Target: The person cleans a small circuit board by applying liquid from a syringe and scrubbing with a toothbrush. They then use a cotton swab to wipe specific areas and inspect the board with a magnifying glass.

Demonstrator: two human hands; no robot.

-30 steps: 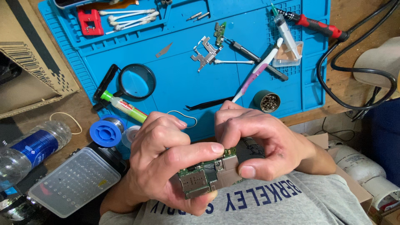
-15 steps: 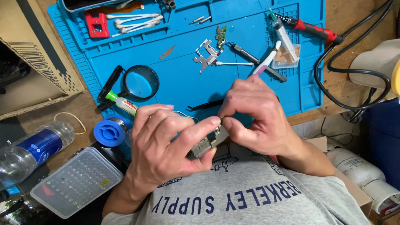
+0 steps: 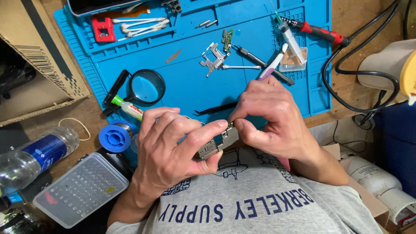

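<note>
A wooden workbench carries a blue silicone work mat [image 3: 182,86] strewn with small repair tools, and the person sits close against its near edge, grey shirt filling the bottom of the view. Both hands meet just above the shirt, in front of the mat's near edge. The left hand [image 3: 173,151] curls around a small circuit board [image 3: 218,145], thumb and forefinger pinching its lower end so that the board tilts up toward the right. The right hand [image 3: 268,117] closes on the board's upper corner, thumb and forefinger tips pressed together there; whether they grip the board itself or a tiny part on it cannot be told. Just behind the hands, black tweezers [image 3: 214,108] lie on the mat. Further back sit a magnifying glass [image 3: 145,86], a green-capped tube [image 3: 125,106], a bent metal bracket [image 3: 212,58], cotton swabs [image 3: 138,24] and a pink-handled toothbrush [image 3: 272,65]. A red-handled soldering iron [image 3: 318,31] rests at the mat's far right corner. To the left, off the mat, stand a blue solder spool [image 3: 115,136], a clear plastic case [image 3: 80,188] and a plastic bottle [image 3: 34,154].
</note>
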